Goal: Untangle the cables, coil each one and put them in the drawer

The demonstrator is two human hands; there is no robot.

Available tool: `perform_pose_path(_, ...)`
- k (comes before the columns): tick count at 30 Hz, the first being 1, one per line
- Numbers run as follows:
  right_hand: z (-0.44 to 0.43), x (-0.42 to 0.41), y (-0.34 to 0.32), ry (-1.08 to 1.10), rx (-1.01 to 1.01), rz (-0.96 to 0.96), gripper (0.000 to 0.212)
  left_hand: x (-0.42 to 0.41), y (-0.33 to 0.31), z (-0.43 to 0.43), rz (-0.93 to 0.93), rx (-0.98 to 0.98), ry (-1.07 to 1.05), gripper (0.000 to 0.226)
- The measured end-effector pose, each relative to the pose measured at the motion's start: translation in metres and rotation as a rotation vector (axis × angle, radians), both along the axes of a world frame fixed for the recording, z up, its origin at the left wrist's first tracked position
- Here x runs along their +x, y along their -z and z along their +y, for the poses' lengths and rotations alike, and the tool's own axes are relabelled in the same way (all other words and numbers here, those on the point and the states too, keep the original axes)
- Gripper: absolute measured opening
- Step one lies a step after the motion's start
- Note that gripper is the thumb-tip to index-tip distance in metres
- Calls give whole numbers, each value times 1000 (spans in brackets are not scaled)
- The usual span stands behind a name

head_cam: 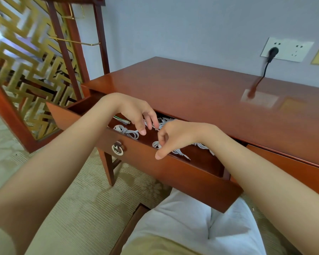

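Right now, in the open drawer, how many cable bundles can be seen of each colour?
White cable bundles: 3 at least
Green wire: 1
Total: 4 at least; the left hand and right hand hide part of the drawer.

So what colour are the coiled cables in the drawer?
Pale grey-white; the head view shows the cables lying coiled in the open drawer.

We see a shiny red-brown wooden surface (182,89) against a grey wall (173,24). A white socket plate (291,50) on the wall has a black plug (273,52) in it, and its cord (265,69) hangs down. A gold patterned screen (26,52) stands on the left. Pale carpet (77,208) covers the floor. A blurry pale patch (261,99) on the wood may be a reflection.
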State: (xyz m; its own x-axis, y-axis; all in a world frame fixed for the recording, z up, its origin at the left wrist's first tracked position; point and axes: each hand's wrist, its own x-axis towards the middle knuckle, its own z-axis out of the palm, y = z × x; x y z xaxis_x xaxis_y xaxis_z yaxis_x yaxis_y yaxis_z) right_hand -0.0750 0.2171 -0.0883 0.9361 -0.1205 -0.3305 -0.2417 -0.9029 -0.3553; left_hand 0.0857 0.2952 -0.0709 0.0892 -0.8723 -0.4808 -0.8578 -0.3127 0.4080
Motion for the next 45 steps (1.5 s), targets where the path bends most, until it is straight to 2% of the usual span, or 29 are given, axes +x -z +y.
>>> perform_pose_path(6, -18, -1, 1, 35, -287, -191, 63, 3, 5, -4, -77, -94, -29, 115)
perform_pose_path(9, -24, -1, 3, 44, -436, -210, 92, 2, 10, -14, -176, -29, -15, 125)
perform_pose_path(11, -31, 0, 4, 87, -448, -191, 98, 4, 15, -23, -233, -44, -8, 121)
perform_pose_path(16, -48, 0, 8, 170, -366, -164, 90, 8, 18, -35, -227, -115, -20, 107)
perform_pose_path(22, -60, 5, 7, 170, -406, -254, 68, 10, 19, -45, -198, -235, -15, 84)
perform_pose_path(27, -71, 7, 10, 171, -392, -320, 65, 11, 18, -54, -182, -310, -15, 69)
perform_pose_path(33, -82, 7, 14, 197, -353, -393, 51, 16, 19, -67, -147, -354, -41, 59)
perform_pose_path(40, -97, 8, 18, 171, -345, -462, 43, 21, 14, -85, -161, -311, -27, 55)
perform_pose_path(45, -109, 4, 12, 178, -184, -440, 40, 18, -5, -106, -214, -58, 25, 54)
